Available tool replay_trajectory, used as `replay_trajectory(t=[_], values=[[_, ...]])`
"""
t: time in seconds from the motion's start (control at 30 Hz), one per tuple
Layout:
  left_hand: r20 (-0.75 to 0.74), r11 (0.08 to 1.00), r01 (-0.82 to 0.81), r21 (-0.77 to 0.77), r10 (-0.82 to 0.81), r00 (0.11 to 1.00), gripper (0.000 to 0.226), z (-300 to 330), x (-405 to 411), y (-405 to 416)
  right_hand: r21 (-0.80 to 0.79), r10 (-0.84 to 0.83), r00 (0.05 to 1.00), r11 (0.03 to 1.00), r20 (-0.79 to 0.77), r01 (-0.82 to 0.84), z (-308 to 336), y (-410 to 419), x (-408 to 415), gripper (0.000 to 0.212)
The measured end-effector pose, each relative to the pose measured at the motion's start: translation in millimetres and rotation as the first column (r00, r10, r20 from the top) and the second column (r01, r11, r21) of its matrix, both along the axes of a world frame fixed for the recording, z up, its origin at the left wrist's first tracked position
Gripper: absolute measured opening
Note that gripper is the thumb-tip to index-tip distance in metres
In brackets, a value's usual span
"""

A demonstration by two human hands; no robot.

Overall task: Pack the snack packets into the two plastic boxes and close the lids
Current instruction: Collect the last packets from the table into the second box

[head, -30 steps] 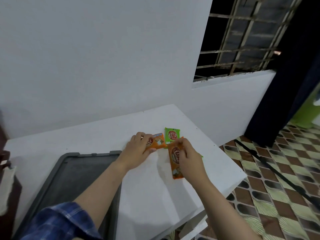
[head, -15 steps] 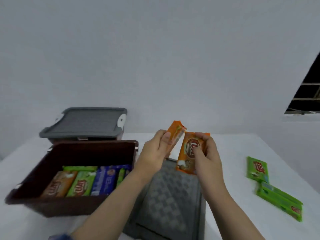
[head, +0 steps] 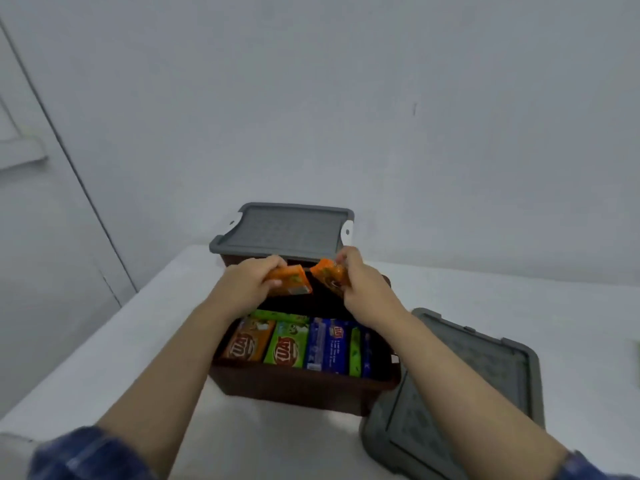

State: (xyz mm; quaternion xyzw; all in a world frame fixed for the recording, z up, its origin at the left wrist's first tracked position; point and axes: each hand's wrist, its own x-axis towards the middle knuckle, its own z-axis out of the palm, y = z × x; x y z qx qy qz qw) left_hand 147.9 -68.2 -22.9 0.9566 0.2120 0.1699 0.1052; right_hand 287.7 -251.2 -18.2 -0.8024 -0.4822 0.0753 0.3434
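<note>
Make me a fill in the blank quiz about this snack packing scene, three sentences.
1. Each hand holds an ____ packet.
2. The open box is ____ in colour.
3. The box behind it has its grey lid ____.

Missing words: orange; brown; on

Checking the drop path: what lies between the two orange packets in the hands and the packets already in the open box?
Nothing; the head view shows only the open brown box's dark empty rear.
</note>
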Motion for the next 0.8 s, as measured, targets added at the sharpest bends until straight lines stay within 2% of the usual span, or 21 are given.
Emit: replay_trajectory(t=[0.1, 0.17, 0.23, 0.3, 0.47, 0.53, 0.57, 0.63, 0.73, 0.8], values=[[-0.152, 1.0, -0.005, 0.02, 0.008, 0.988, 0.022, -23.3, 5.7, -0.7, -0.247, 0.005, 0.991, 0.969, 0.131, 0.028, -20.0, 13.9, 4.1, 0.037], [-0.335, 0.996, -0.01, -0.087, -0.02, 0.942, 0.03, -37.3, 12.6, -4.2, -0.451, 0.078, 0.98, 0.893, 0.181, 0.012, -34.2, 18.4, 5.4, 0.036], [-0.447, 0.982, -0.041, -0.186, -0.048, 0.893, 0.039, -42.6, 17.5, -6.1, -0.587, 0.161, 0.972, 0.809, 0.172, -0.03, -41.4, 22.3, 5.5, 0.043], [-0.471, 0.973, -0.054, -0.223, -0.059, 0.88, 0.044, -43.4, 19.1, -5.9, -0.624, 0.189, 0.969, 0.78, 0.158, -0.05, -41.6, 24.9, 5.4, 0.048], [-0.475, 0.972, -0.071, -0.224, -0.045, 0.879, 0.046, -41.3, 17.5, -10.4, -0.611, 0.174, 0.967, 0.791, 0.186, -0.024, -39.6, 23.1, 1.3, 0.048], [-0.455, 0.982, -0.075, -0.172, -0.011, 0.891, 0.045, -36.9, 17.7, -17.4, -0.548, 0.115, 0.971, 0.836, 0.207, 0.018, -34.9, 18.1, -4.6, 0.044], [-0.405, 0.986, -0.083, -0.148, 0.016, 0.914, 0.043, -34.0, 17.5, -23.4, -0.461, 0.044, 0.974, 0.885, 0.221, 0.065, -31.9, 14.9, -7.5, 0.038], [-0.206, 0.979, -0.109, -0.173, 0.072, 0.976, 0.04, -29.6, 19.8, -45.3, -0.201, -0.158, 0.966, 0.959, 0.206, 0.2, -24.0, 1.5, -12.0, 0.02], [0.154, 0.964, -0.027, -0.266, 0.07, 0.986, 0.032, -23.7, 27.3, -93.5, 0.157, -0.356, 0.922, 0.93, 0.152, 0.333, -14.0, -30.2, -13.2, 0.02], [0.272, 0.967, 0.089, -0.24, -0.021, 0.962, 0.03, -20.8, 41.5, -126.5, 0.293, -0.426, 0.898, 0.877, 0.11, 0.38, -10.9, -59.3, -6.3, 0.023]])
